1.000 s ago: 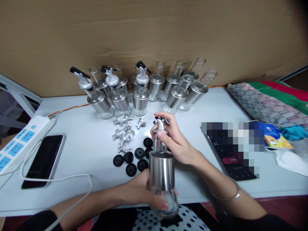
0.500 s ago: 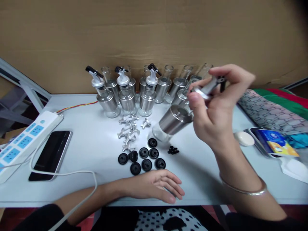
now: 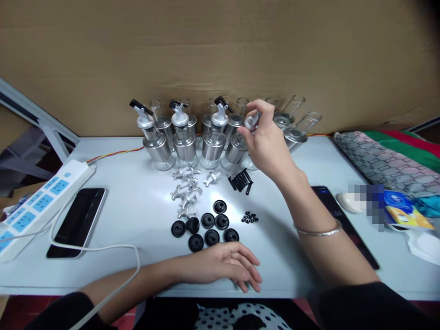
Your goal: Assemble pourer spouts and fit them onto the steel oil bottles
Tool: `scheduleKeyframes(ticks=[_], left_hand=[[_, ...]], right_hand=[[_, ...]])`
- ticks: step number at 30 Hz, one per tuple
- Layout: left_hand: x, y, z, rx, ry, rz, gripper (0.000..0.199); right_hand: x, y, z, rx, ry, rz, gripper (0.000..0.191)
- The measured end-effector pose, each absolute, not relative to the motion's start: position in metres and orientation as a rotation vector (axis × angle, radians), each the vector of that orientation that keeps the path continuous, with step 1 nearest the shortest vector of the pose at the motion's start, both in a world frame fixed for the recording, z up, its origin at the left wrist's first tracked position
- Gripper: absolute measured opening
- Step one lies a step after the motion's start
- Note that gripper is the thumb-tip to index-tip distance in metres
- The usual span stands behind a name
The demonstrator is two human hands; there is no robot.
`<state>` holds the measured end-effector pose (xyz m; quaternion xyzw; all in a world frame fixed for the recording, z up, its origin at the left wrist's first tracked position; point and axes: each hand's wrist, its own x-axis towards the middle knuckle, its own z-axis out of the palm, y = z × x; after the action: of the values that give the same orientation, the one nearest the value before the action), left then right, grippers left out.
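Note:
My right hand [image 3: 270,140] is closed around the silver pourer spout [image 3: 252,121] on top of a glass and steel oil bottle [image 3: 236,150]. That bottle's base is down on the table at the right end of the front row. Beside it stand three bottles with pourers, among them a bottle [image 3: 211,149] and a far-left bottle [image 3: 158,151]. My left hand [image 3: 230,266] lies open near the table's front edge, palm partly up, holding nothing. Just beyond it are several black stoppers [image 3: 212,237]. Loose silver spouts [image 3: 185,190], black levers [image 3: 240,180] and tiny black caps [image 3: 250,217] lie farther back.
Uncapped bottles [image 3: 299,130] stand along the cardboard wall [image 3: 220,55]. To the left are a power strip [image 3: 37,206], a phone [image 3: 77,222] and a white cable [image 3: 103,248]. Another phone [image 3: 343,227] lies under my right forearm, with a tissue pack [image 3: 405,208] beyond.
My right hand has carried the bottle left and back, from a tilted position to the front row. The black levers and right-hand phone have come into view. My left hand has barely moved.

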<state>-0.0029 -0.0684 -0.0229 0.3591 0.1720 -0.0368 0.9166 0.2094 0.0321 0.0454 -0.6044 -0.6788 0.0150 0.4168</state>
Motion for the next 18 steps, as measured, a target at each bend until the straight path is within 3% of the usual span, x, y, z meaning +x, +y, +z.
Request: scheduleKeyframes(ticks=[12,18], left_hand=[[-0.005,-0.068,-0.026,0.761,0.346,-0.039,0.041],[-0.005,-0.069,-0.025,0.757,0.382,0.008,0.036]], right_hand=[[0.189,0.007,0.072,-1.558,-1.625,-0.386,0.03],[0.169,-0.007,0.058,-1.494,-2.381,0.198,0.031]])
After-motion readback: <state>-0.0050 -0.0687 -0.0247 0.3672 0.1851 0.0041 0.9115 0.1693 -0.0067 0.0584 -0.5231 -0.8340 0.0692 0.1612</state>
